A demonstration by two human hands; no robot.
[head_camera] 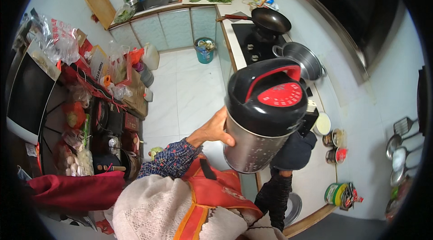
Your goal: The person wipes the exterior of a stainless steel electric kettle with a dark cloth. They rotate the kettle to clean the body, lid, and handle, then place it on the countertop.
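Note:
A soy milk maker (pixel 257 148) with a steel jug and a black lid fills the middle of the view, raised and tilted. Its lid has a red-trimmed carrying handle and a red control panel with writing. My left hand (pixel 216 130) grips the left side of the jug, the thumb across the front. On the far side, dark blue fabric (pixel 294 153) covers most of my right hand (pixel 286 173); only a bit by the wrist shows. The fabric lies against the jug's right side, below a black side handle (pixel 309 121). What the covered fingers hold is hidden.
A wok (pixel 270 21) sits on the black gas hob (pixel 243 38), beside a two-handled steel pot (pixel 301 59). Along the right counter are a pale bowl (pixel 322 123), jars (pixel 335 137) and a metal plate (pixel 292 208). A teal bin (pixel 205 55) stands on the floor; shelves crowd the left.

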